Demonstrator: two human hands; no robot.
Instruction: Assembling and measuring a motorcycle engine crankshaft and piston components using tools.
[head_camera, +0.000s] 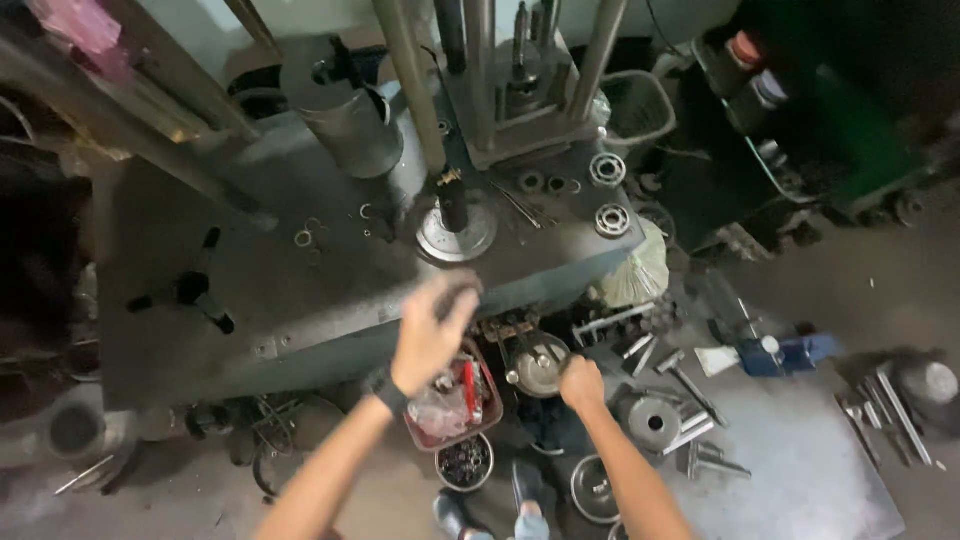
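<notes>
Head view showed us the grey steel press table (300, 290), with our blurred left hand (430, 335) raised at its front edge, six o'clock of the round disc with its upright shaft (455, 225); its grip we could not tell. Our right hand (581, 384) was closed on a round metal part (540, 365) below. We judged that part might slip into the red tray (495, 405) at its nine o'clock.

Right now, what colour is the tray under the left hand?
Red, seen in the head view: the tray below the left hand.

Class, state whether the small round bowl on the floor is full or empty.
Partly filled: the bowl holds a heap of small dark parts below its rim.
</notes>
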